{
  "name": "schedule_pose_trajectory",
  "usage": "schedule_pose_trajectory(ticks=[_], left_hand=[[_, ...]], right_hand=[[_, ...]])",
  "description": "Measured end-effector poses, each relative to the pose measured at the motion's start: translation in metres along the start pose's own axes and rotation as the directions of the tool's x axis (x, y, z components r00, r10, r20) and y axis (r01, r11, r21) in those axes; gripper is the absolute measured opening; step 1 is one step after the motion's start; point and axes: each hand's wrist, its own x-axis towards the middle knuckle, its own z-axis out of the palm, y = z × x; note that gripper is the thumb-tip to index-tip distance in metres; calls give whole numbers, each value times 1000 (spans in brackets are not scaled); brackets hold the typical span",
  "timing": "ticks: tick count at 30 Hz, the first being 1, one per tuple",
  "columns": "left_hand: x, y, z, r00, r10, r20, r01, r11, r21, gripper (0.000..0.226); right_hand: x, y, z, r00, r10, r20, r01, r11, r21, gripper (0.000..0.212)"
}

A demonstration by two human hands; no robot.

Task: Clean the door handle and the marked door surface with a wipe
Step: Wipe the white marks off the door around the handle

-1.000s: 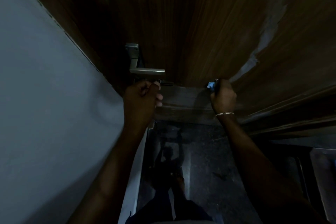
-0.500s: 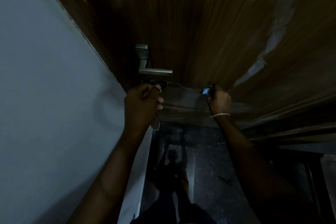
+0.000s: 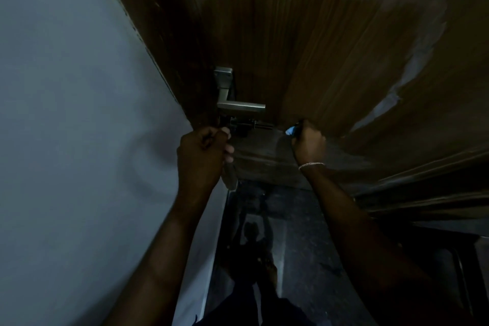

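Note:
The brown wooden door (image 3: 304, 42) fills the upper view, with pale streaks (image 3: 412, 66) on its right part. A silver lever handle (image 3: 239, 106) sits at its left edge. Just below the handle, my left hand (image 3: 203, 153) has its fingers curled round a pale grey wipe (image 3: 229, 180) whose end hangs under the fist. My right hand (image 3: 308, 144), with a bracelet on the wrist, grips a small blue-tipped object (image 3: 292, 130) against the door, right of the handle. It is too dark to tell what the blue thing is.
A grey wall (image 3: 79, 127) runs along the left, right up to the door frame. Below lies a dark glossy floor (image 3: 299, 246) with my reflection. Dark ledges (image 3: 423, 188) jut out at the right.
The view has swung, so the handle sits further right in frame. My right hand with the blue-tipped object has drawn closer to the handle. My left hand stays curled under the handle.

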Motion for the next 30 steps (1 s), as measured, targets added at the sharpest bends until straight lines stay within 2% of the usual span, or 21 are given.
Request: schedule_pose_trajectory(ticks=[3,8,13,15,18,20,22,24,26,30], left_hand=[[0,-4,-1,1000,-19,2,19,1000,-6,19],[1,-5,-3,999,-8,33,7,1000,15,20],[7,-7,-16,1000,7,-7,-7,1000,-16,19],[7,-7,-17,1000,1,-8,-1,1000,-23,17],[7,-9,-17,1000,-15,-7,15,999,-28,17],[5,-10,-17,1000,-12,1,12,999,-30,19],[1,-12,-16,1000,-12,6,12,999,-29,18],[-5,-16,-15,1000,-25,-4,25,1000,-1,14],[-14,-20,-15,1000,-23,18,22,998,66,9],[-32,-26,-23,979,-12,206,-7,996,89,38]], right_hand=[[-3,-24,10,996,-88,-23,89,996,33,24],[-4,-26,24,982,-158,99,162,986,-35,20],[-11,-6,9,998,38,-60,-34,998,57,16],[-16,-16,-3,990,88,-110,-67,980,186,9],[-33,-43,-23,982,160,-99,-97,881,463,2],[-50,-62,-36,978,208,3,-160,745,647,11],[-71,-81,-48,975,196,106,-202,576,792,27],[-89,-94,-57,976,156,153,-212,503,838,41],[-103,-101,-62,970,123,208,-242,472,848,44],[-122,-115,-71,965,59,256,-258,405,877,29]])
